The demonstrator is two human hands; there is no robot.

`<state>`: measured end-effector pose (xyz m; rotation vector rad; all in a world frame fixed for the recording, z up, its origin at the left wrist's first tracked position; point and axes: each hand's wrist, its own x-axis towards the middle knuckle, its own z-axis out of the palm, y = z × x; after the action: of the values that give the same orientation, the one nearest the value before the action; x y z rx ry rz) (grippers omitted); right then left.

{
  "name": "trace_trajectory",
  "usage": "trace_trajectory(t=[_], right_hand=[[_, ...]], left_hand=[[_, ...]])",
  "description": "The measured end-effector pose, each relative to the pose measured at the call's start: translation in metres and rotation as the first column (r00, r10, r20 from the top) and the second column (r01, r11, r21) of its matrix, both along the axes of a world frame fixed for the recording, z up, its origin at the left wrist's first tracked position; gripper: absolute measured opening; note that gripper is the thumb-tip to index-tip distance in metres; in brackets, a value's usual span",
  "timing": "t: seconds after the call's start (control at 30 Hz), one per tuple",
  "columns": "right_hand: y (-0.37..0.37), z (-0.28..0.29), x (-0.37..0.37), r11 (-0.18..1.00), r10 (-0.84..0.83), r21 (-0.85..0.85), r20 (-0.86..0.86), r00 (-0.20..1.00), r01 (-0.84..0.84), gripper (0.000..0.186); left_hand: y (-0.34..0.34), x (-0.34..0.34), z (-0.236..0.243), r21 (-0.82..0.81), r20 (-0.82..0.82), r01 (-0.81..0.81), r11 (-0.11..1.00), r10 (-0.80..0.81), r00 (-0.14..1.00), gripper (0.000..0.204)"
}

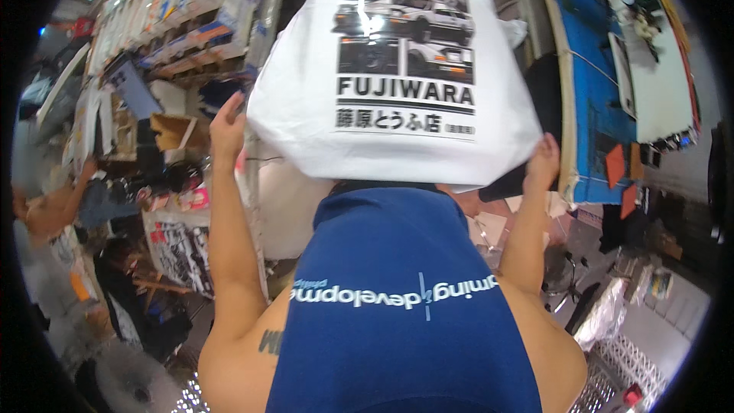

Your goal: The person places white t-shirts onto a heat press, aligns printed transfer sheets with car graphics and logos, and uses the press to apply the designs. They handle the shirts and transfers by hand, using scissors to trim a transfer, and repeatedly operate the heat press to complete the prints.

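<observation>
A white T-shirt with a black, grey and red print of cars and lettering spreads out in front of me, its lower hem towards my body. My left hand is raised beside the shirt's left edge, its fingers apart and curved. At the lower right corner of the shirt, my right hand has its fingers closed on the cloth. What lies under the shirt is mostly hidden.
Racks of flat, stacked frames stand at the far left. To the right is a blue-topped table with a pale edge. Another person is at the left. A printed cloth hangs at the lower left.
</observation>
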<state>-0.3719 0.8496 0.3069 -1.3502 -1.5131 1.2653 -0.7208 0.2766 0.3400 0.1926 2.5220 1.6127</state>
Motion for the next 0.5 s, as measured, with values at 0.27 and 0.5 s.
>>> trace_trajectory(t=[0.27, 0.5], right_hand=[[0.022, 0.175, 0.067, 0.294, -0.396, 0.947, 0.245, 0.885, -0.13, 0.023], [0.174, 0.233, 0.105, 0.631, -0.416, 0.63, 0.767, 0.488, -0.453, 0.067]], left_hand=[[0.098, 0.124, -0.003, -0.42, -0.551, 0.244, 0.874, -0.459, 0.697, 0.039], [0.123, 0.136, -0.013, -0.466, -0.609, 0.173, 0.868, -0.456, 0.648, 0.039]])
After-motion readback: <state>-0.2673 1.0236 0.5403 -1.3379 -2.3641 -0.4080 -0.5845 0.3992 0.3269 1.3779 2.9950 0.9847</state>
